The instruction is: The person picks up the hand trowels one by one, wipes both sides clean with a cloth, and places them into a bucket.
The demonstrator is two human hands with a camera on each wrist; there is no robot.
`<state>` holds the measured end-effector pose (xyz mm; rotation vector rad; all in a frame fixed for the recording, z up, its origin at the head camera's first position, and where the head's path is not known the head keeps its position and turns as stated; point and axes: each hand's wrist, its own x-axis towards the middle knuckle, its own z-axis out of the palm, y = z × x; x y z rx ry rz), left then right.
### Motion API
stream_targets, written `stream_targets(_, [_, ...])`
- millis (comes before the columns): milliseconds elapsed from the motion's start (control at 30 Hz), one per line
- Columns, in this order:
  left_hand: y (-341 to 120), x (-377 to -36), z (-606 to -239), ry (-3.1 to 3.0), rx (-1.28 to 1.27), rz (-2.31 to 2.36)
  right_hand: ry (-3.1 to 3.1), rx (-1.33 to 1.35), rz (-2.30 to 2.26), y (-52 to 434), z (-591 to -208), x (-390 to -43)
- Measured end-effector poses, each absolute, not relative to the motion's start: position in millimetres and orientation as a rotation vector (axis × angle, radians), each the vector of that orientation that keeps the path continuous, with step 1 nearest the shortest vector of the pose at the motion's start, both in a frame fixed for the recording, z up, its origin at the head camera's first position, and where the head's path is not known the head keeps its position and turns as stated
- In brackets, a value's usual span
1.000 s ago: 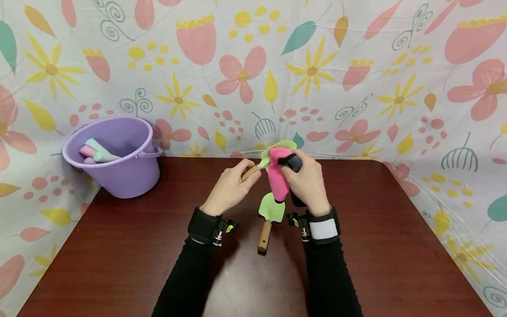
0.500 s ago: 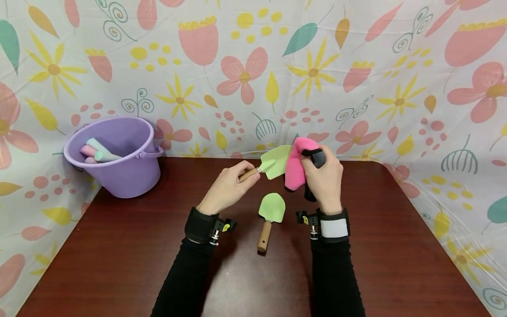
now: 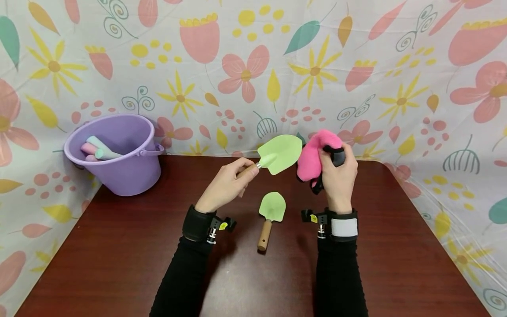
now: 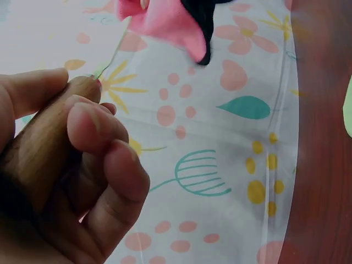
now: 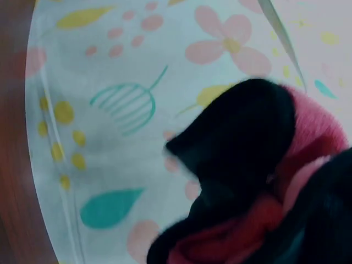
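My left hand (image 3: 227, 182) pinches the wooden handle (image 4: 47, 129) of a trowel between thumb and fingers. The trowel's pale green blade (image 3: 280, 153) points up and right, held above the back of the table. A bunched pink cloth with black parts (image 3: 313, 156) is gripped in my right hand (image 3: 339, 176), just right of the blade's tip. The cloth's black part (image 5: 242, 132) fills much of the right wrist view, where the fingers cannot be made out. Between the forearms, a second green trowel (image 3: 265, 235) lies on the table, handle toward me.
A purple bucket (image 3: 132, 178) stands at the table's back left corner, its handle folded down on the right. Several pastel tubes or sticks (image 3: 104, 152) lie inside it. A flower-printed sheet (image 3: 237, 66) hangs behind the dark wooden table (image 3: 130, 259).
My right hand has moved right with the cloth, off the trowel blade it covered earlier. The held trowel has turned and risen slightly, so its blade shows whole. The trowel on the table stays put.
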<state>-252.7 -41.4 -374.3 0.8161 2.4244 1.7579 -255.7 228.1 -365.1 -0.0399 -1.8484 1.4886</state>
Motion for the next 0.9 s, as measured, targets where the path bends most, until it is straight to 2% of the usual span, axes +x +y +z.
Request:
stream_targets(467, [-35,-250,-374,2.307,0.904,1.866,-1.6,0.301,2.31,188,-358,-251])
stream_targets(900, [-25,-248,-374,2.299,0.925,1.848,-1.536,0.647,2.529,179,-354,-246])
